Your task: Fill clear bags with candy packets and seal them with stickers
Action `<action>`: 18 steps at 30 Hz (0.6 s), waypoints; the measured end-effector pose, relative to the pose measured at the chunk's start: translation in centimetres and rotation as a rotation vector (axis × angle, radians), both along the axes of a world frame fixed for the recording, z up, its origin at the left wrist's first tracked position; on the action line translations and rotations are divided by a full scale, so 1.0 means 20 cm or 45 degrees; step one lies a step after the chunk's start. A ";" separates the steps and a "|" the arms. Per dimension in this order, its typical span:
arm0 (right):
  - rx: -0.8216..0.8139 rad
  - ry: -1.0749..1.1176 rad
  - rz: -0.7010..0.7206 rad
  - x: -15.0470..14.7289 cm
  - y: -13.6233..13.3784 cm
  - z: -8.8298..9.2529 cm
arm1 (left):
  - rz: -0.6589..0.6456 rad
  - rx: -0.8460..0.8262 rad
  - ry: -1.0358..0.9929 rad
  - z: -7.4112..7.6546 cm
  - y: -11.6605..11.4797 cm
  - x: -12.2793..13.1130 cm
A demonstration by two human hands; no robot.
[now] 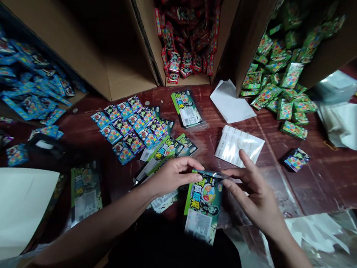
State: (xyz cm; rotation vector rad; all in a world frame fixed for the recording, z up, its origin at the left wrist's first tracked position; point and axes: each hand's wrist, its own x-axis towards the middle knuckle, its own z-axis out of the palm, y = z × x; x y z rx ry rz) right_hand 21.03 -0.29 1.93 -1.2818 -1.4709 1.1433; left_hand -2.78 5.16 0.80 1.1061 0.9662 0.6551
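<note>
In the head view, the green pouch [203, 205] hung before the person's body, its upper edge between both hands, probably for easy access to its top. Small packets [131, 124] lay in rows, perhaps for quick counting. The left hand [174, 174] pinched the upper left corner, fingers curled; the right hand [255, 194] lightly pinched the other corner, 1 finger raised clear.

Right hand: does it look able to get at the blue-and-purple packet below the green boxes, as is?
Probably yes: only bare table seems to lie between the right hand and the blue-and-purple packet, though that hand is at the pouch's top edge.
</note>
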 end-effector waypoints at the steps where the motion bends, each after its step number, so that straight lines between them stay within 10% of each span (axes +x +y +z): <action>1: -0.009 0.021 -0.003 -0.01 0.00 0.00 | 0.011 0.004 -0.011 0.00 0.00 0.00; 7: -0.093 0.133 -0.037 -0.05 0.04 0.04 | 0.021 0.093 -0.033 0.01 -0.04 0.00; 14: 0.432 -0.572 0.219 0.01 -0.04 0.05 | -0.042 0.257 0.007 0.00 -0.09 0.01; 18: 0.152 -0.283 0.113 0.04 -0.02 0.05 | -0.041 0.345 0.079 0.03 -0.11 0.03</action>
